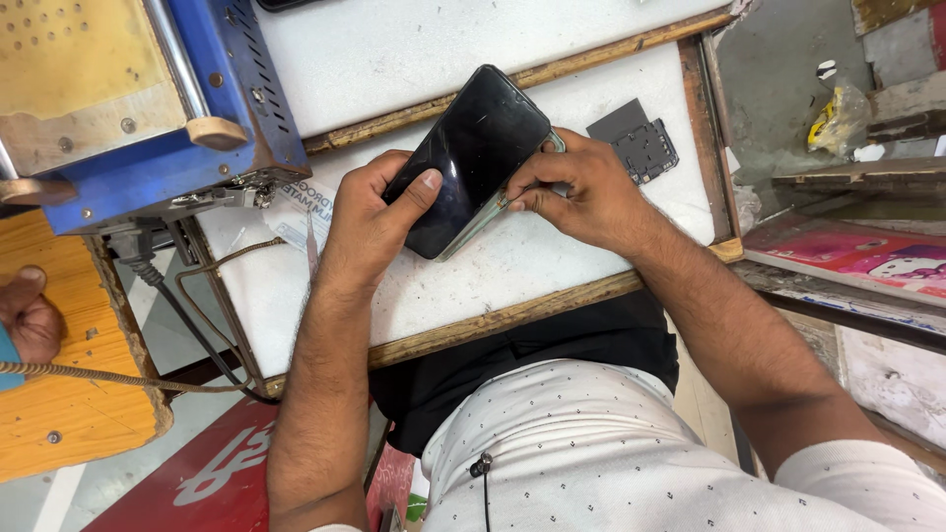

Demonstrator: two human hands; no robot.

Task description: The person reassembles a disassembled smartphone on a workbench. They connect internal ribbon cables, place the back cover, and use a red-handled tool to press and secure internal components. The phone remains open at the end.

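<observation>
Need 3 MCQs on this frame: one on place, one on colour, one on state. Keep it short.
1. Where does the dark grey perforated flat part lie?
A. on the white worktop beyond the right hand
B. on the orange table
C. on the person's lap

2. What colour is the machine housing at upper left?
A. red
B. blue
C. green

3. How is the glossy black smartphone held?
A. flat on the bench, untouched
C. by one hand only
B. between both hands above the white worktop

Key: 1 A, it lies past the right hand. 2 B, its painted metal is blue. 3 B, the left hand has its thumb on the glass and the right hand pinches the edge.
</observation>
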